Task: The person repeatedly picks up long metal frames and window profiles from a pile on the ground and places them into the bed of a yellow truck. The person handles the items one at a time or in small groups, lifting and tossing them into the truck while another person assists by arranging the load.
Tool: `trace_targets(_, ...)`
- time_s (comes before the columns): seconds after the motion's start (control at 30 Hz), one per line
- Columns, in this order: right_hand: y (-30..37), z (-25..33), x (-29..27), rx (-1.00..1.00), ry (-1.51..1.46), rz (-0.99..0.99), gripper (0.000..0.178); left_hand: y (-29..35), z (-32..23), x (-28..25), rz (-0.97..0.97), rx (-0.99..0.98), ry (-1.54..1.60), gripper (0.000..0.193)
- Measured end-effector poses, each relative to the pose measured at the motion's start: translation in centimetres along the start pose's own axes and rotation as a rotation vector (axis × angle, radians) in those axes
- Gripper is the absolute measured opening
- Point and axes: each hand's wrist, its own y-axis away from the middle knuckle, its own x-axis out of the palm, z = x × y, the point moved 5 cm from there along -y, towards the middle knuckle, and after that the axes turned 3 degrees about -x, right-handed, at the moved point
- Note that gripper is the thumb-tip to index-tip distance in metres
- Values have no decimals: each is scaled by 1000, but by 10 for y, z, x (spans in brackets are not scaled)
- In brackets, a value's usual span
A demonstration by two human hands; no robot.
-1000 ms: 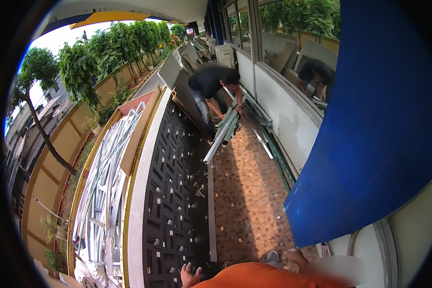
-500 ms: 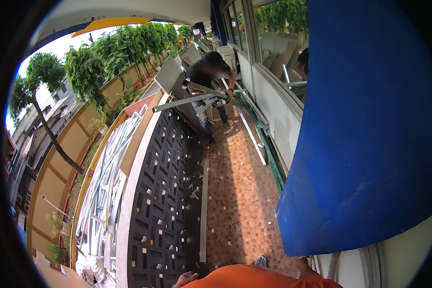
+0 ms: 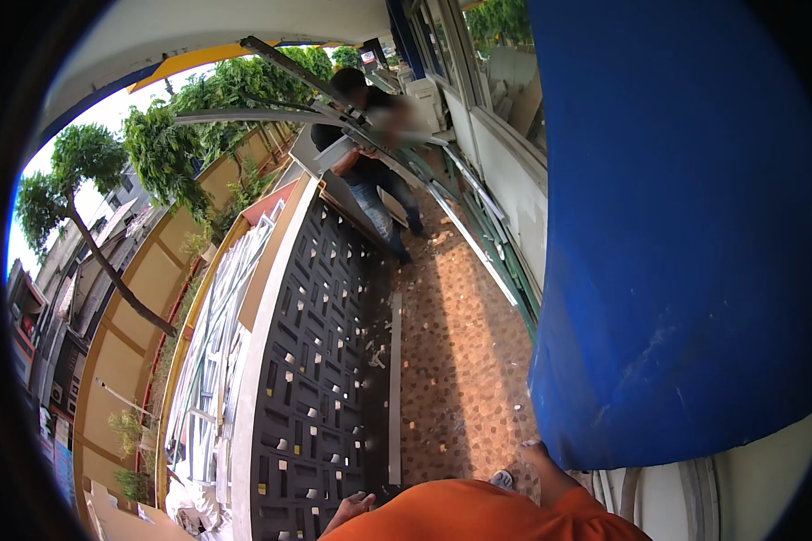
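Note:
My left hand [image 3: 355, 507] is low in the view, beside the dark pierced wall [image 3: 307, 361], its fingers loosely bent and nothing seen in it. Close to the lower edge of a large blue panel [image 3: 677, 234] is my right hand [image 3: 538, 453], small and foreshortened, so its grip is unclear. Whether it touches the panel I cannot tell. Farther along the walkway, a person in a dark shirt [image 3: 327, 138] and jeans holds several long metal bars [image 3: 289, 115], raised at shoulder height and pointing left. An orange garment [image 3: 460, 514] covers my body.
A pale flat strip [image 3: 395, 388] lies on the patterned floor [image 3: 451, 379] along the pierced wall. Green and white lengths [image 3: 505, 266] lie along the right wall. Beyond the pierced wall is a heap of metal profiles [image 3: 212, 361]. A sandalled foot [image 3: 502, 480] shows below.
The other person has raised the bars and swung them up and left, straightening from a stoop. My right hand has moved up and left and shows more beside the blue panel.

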Motion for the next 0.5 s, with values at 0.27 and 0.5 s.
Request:
trace_targets(0.27,-16,76,-25,-34,-219,-174,49,16,-69,-3,-6,176,-107,82)
trace_targets(0.5,-22,153,-63,-279,-409,-109,53,27,-133,-4,-47,321,-113,76)
